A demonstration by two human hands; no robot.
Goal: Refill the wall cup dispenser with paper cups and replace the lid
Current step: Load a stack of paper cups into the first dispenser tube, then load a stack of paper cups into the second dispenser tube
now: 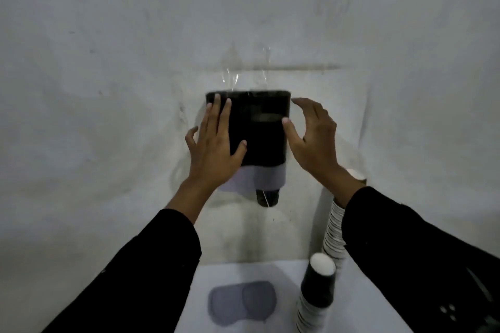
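The wall cup dispenser (259, 130) hangs on the pale wall, dark above with a light grey base (263, 177). A black cup (267, 197) pokes out below it. Clear plastic glints (230, 78) just above the dark part. My left hand (213, 143) lies flat on the dispenser's left front, fingers spread. At the right edge is my right hand (313, 138), thumb touching the front and fingers curved beside the side. Neither hand holds anything. A grey, double-oval lid (242, 301) lies on the white table (243, 273) below.
A stack of black paper cups (316, 289) stands upside down on the table at the right. Behind it a taller striped stack of cups (334, 232) leans by the wall, partly hidden by my right sleeve.
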